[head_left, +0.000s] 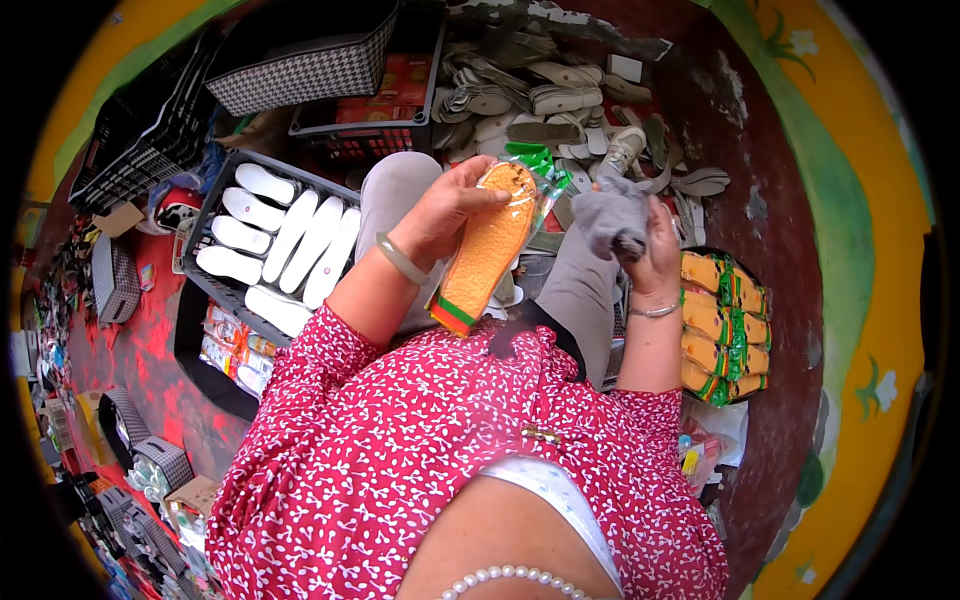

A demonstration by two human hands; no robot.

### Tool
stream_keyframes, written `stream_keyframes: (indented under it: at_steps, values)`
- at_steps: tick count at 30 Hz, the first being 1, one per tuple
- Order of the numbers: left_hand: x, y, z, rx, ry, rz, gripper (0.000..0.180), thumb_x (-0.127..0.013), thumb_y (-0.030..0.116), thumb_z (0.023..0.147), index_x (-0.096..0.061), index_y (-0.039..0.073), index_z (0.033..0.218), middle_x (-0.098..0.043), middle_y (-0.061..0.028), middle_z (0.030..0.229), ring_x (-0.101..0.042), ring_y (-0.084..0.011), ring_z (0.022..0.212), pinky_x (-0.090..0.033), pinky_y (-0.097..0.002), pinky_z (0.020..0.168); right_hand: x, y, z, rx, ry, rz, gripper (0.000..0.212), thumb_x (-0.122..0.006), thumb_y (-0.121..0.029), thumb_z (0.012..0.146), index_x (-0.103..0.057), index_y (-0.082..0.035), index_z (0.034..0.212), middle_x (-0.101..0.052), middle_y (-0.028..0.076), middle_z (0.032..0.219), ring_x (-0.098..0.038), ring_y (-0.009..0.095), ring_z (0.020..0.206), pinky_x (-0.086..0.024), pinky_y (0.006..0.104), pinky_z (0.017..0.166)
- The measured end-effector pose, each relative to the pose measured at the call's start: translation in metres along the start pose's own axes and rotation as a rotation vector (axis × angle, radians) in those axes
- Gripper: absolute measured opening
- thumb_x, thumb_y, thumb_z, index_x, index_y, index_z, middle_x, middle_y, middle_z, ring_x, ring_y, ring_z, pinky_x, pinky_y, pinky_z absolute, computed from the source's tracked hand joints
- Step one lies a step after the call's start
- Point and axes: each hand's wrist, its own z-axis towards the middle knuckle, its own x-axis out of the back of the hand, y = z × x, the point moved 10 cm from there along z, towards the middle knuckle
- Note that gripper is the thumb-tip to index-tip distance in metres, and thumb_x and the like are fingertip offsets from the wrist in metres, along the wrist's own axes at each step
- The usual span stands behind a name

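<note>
In my left hand (pixel 445 212) is an orange-yellow insole (pixel 490 245) in a transparent wrapper with green and orange ends. My thumb presses on its upper face, and it hangs tilted above my lap. My right hand (pixel 656 256) grips a crumpled grey cloth (pixel 606 214), held up beside the top of the package without visibly touching it. The cloth covers some of the right fingers. Beyond both hands lies a large heap of loose insoles (pixel 560 98), with a pale laced shoe (pixel 624 150) at its near side.
To the left, a black crate (pixel 228 172) holds several white insoles. More crates and a checked basket (pixel 300 82) stand behind it. At my right, a dark container (pixel 768 300) is filled with wrapped yellow insoles. A painted wall (pixel 850 200) curves along the right side.
</note>
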Motion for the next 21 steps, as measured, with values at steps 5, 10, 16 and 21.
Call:
stream_keyframes:
  at_steps: [5,10,16,21]
  values:
    - [-0.016,0.016,-0.001,-0.109,-0.038,0.031,0.041,-0.059,0.001,0.081,-0.042,-0.001,0.118,-0.057,-0.0131,0.109,-0.059,-0.0203,0.098,-0.048,-0.0317,0.087,-0.057,0.035,-0.013,-0.071,-0.230,0.055,0.057,-0.051,-0.017,0.086,-0.027,0.006,0.133,-0.046,0.020,0.126,-0.048,0.030,0.117,-0.037,0.0418,0.100]
    - [-0.029,0.015,-0.005,-0.192,-0.014,0.168,0.046,-0.058,0.000,0.082,-0.039,-0.001,0.123,-0.054,-0.0099,0.112,-0.054,-0.0169,0.104,-0.042,-0.0299,0.092,-0.083,0.038,-0.012,-0.014,-0.239,-0.037,0.070,-0.061,-0.008,0.081,-0.022,-0.002,0.138,-0.045,0.013,0.127,-0.047,0.025,0.117,-0.037,0.0371,0.100]
    - [-0.039,0.009,-0.002,-0.122,-0.098,0.158,0.037,-0.059,0.002,0.083,-0.044,0.001,0.116,-0.057,-0.0072,0.106,-0.056,-0.0128,0.097,-0.045,-0.0261,0.086,-0.064,0.038,-0.010,0.096,-0.135,-0.078,0.057,-0.068,-0.004,0.077,-0.040,-0.004,0.127,-0.054,0.008,0.114,-0.054,0.019,0.104,-0.045,0.0312,0.090]
    - [-0.045,0.014,0.013,-0.140,-0.040,0.346,0.025,-0.061,0.009,0.085,-0.054,0.000,0.107,-0.060,-0.0032,0.096,-0.057,-0.0075,0.086,-0.046,-0.0201,0.075,-0.069,0.027,-0.011,0.266,-0.055,-0.266,0.028,-0.064,0.000,0.080,-0.055,-0.003,0.107,-0.061,0.003,0.097,-0.058,0.011,0.087,-0.048,0.0234,0.077]
